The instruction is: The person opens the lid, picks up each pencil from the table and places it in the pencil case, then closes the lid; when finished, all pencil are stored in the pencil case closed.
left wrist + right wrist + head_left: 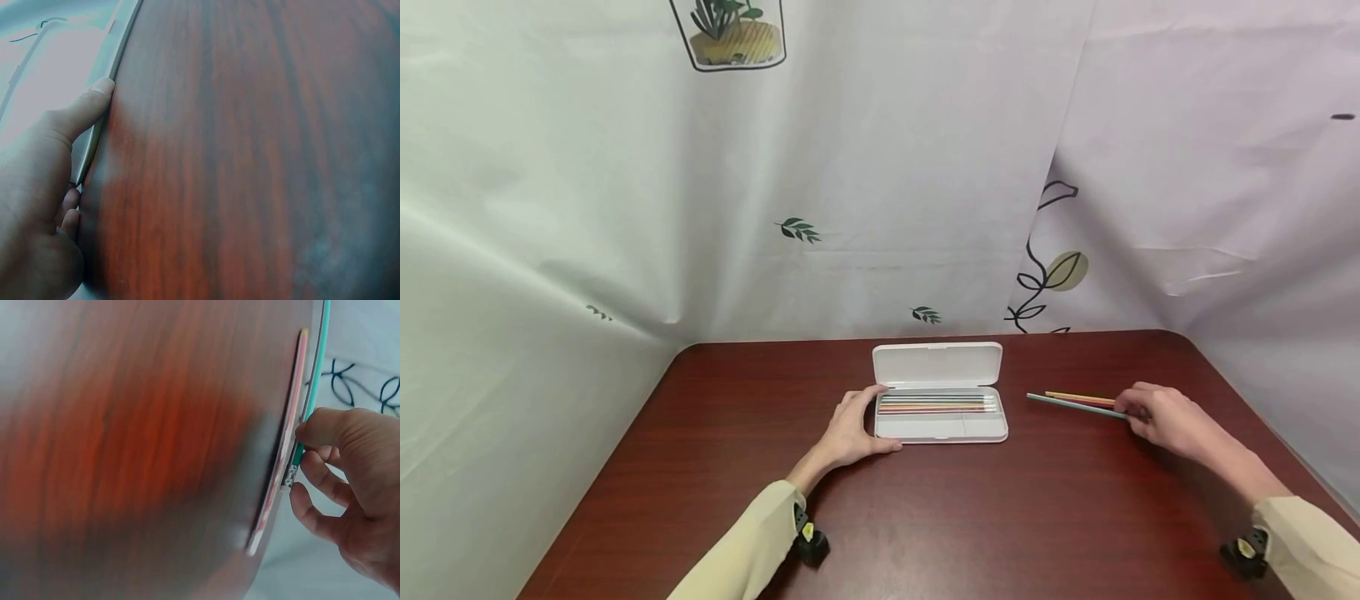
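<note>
An opened white pencil case (pixel 917 433) lies on the table, its lid (pixel 936 365) tipped back, with a row of several pencils (pixel 934 405) in its rear compartment. My left hand (pixel 852 427) grips the case's left end, thumb at the front edge and fingers toward the hinge. To the right of the case, my right hand (pixel 1167 419) pinches a teal pencil (pixel 315 369) near its eraser end. Beside that pencil, a pinkish-red pencil (pixel 291 422) lies on the table in the right wrist view. A yellow pencil (pixel 1078 397) shows behind the teal one in the head view.
The dark red wooden table (pixel 962 517) has rounded far corners. White cloth with printed leaves (pixel 925 167) hangs along its back and sides. A black wrist device (pixel 809 542) sits on the left sleeve, another device (pixel 1246 552) on the right.
</note>
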### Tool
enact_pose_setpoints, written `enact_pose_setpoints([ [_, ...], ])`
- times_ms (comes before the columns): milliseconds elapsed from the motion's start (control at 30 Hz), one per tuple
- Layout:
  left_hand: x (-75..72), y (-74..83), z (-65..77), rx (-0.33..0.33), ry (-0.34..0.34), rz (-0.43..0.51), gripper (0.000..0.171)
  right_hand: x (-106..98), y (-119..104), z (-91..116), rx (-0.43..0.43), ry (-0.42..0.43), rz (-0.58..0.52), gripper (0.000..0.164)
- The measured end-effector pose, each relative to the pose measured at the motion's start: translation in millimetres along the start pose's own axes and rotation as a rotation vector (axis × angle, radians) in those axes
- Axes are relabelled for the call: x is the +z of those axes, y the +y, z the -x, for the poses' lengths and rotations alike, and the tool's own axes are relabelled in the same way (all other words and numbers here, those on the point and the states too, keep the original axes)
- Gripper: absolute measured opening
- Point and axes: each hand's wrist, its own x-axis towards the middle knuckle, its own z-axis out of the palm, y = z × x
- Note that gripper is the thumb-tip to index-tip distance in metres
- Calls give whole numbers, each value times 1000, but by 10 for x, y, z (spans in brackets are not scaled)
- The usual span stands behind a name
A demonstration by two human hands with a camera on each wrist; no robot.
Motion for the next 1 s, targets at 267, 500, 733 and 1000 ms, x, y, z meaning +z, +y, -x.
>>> enact_pose_setpoints([
  [267,-7,12,1,-10,-9,7,89,7,-236,-191,-42,8,-21,31],
  [500,5,5,1,-12,-6,1,89,72,-370,-335,-48,-20,-56,30],
  [733,-3,4,7,-10,5,12,88,134,-533,-502,-35,-46,-72,26],
  [1000,11,-15,-6,6,9,-3,89,218,-721,-686,-77,-40,-68,26],
])
